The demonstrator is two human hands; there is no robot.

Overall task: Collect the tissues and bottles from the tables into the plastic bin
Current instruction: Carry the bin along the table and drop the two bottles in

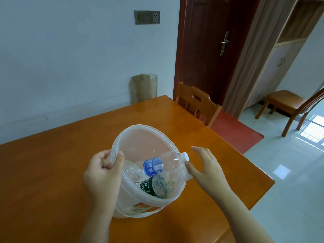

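Translucent white round plastic bin [122,137] is sitting on the glossy orange-brown wooden table [52,172], tipped so its mouth is facing the camera. Inside: clear crumpled plastic bottle with blue label and white cap [157,165] is lying across the opening, cap end poking over the rim at 3 o'clock. Below it, a clear plastic bottle with dark green label [153,187] is lying base toward the camera at about 5 o'clock in the bin. More clear crumpled plastic is showing at 9 o'clock inside; can't tell what it is. No tissues are identifiable in the bin.

Left hand [101,174] is gripping the bin rim at 9 o'clock: thumb inside the wall, fingers curled around the outside, closed tight on the rim.

Right hand [206,169] is spread wide, fingers extended and holding nothing. Its thumb tip is touching the blue-label bottle's neck just below the cap; the other fingers are hanging clear of it.

Wooden chair [196,102] is standing at the table's far edge, 1 o'clock from the bin.
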